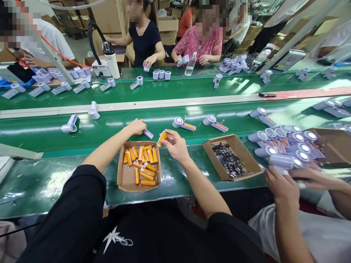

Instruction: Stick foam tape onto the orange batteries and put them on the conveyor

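Note:
My left hand (136,127) reaches over the green belt, fingers closed on a pale lilac handheld fan body (148,134). Only the fan's handle shows; my hand covers its head. Between the thumb and fingers of my right hand (177,146) is an orange battery (162,139), held upright-tilted beside the fan handle. Below and between my arms, a cardboard box (119,175) contains several loose orange batteries (148,174). To the right on the belt lie two fan bodies, a nearer one (178,122) and a farther one (211,119), with orange batteries in their handles and wires sticking out.
A cardboard box (212,160) of small black parts stands right of my arm. Beyond it, a co-worker's hands (283,184) work by piled fans (274,137). Two fan bodies (70,125) lie left on the belt. Across the line, people sit near a water bottle (191,65).

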{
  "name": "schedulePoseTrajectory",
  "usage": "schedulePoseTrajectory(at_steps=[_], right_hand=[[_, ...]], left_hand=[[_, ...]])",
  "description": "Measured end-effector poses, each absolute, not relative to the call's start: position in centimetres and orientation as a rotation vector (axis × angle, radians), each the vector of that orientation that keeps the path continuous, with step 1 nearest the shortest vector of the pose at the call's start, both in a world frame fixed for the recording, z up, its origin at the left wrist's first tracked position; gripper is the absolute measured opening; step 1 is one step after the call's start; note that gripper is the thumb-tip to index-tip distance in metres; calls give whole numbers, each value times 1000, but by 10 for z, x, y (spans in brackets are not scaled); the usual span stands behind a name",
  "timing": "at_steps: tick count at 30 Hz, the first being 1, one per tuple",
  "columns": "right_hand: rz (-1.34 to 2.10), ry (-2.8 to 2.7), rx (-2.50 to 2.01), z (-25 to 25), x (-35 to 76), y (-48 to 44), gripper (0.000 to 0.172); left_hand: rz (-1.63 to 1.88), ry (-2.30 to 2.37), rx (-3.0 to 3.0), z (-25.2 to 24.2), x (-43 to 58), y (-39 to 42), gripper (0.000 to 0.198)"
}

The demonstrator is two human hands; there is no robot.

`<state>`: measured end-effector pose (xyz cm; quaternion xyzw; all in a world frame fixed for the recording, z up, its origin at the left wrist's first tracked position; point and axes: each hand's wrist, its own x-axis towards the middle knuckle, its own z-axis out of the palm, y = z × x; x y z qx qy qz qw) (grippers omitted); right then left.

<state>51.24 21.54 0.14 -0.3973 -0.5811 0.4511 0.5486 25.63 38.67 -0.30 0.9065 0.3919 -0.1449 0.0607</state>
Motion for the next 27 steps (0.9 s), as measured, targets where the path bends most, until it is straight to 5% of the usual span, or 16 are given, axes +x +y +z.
schedulePoseTrajectory(at_steps=[8,27], right_hand=[[1141,-1501,-1061,-22,495,308,50],[437,-2468,-1729,-22,472,309,50]], left_hand=[[-325,1159,2561,0,253,417,19],[34,1246,2574,-12,275,397,27]])
